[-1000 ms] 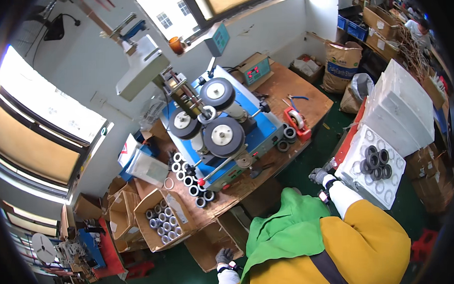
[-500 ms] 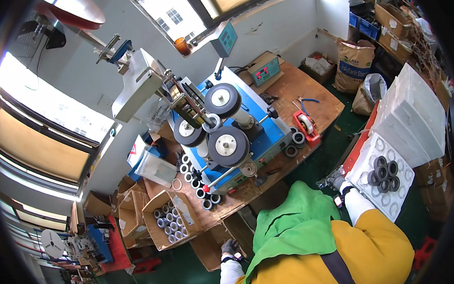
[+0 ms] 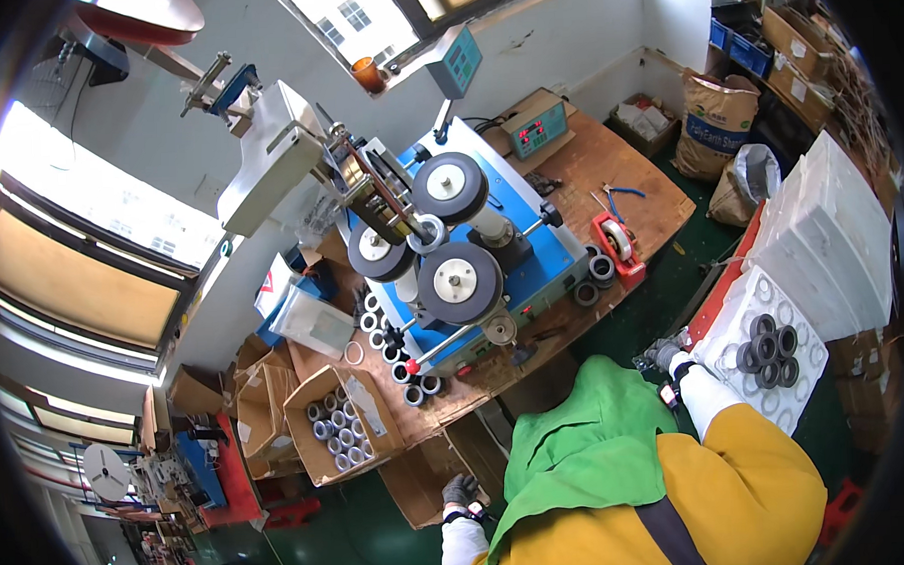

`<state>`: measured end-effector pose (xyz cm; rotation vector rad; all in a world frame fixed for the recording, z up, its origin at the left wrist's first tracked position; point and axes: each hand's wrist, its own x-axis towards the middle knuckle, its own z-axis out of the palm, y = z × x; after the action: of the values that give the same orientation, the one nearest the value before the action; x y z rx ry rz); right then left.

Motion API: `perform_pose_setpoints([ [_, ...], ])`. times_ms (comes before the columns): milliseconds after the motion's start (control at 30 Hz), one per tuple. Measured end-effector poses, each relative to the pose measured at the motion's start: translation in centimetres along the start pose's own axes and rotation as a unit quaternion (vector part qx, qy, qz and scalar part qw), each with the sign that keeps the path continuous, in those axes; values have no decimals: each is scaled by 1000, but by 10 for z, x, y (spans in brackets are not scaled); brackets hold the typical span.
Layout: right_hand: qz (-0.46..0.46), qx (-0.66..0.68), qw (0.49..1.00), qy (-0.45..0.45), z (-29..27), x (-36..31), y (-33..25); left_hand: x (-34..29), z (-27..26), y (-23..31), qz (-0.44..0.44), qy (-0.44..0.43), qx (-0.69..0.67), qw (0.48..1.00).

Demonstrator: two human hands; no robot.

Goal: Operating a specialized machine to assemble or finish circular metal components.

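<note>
The right hand, gloved in grey, is at the left edge of a white foam tray, right of the frame. The left hand, also gloved, is low in the frame, just beside an open carton. Its fingers look curled, but I cannot tell whether either hand grips anything; something shiny near the right one is too small to make out.

The dark rings lie in a heap on the tray, right of the frame. In my judgement, a steady reach from above suits them best — fingertips around one ring's outer wall, lifting straight up so its neighbours do not roll. Keeping the forearm off the tray's near edge should help it stay level.

By count, about six dark rings show on the tray; more may be hidden underneath. The cardboard box at lower left holds roughly a dozen grey rings, overlapping too much for certainty. On the surface, about seven rings line the left side of the machine, with one thin pale ring beside them. At least two rings lie right of it — near one red tape dispenser and one pair of pliers. The machine carries three black wheels, with one ring among them.
</note>
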<state>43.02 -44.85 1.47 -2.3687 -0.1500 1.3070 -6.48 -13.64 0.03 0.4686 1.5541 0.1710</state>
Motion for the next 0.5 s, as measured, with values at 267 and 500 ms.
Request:
perform_pose_setpoints([
  [267,-11,-28,997,-76,11,22,15,-10,-3,-16,-35,27,-39,998],
  [500,1,38,999,-10,19,21,7,-18,4,-11,-28,31,-44,998],
])
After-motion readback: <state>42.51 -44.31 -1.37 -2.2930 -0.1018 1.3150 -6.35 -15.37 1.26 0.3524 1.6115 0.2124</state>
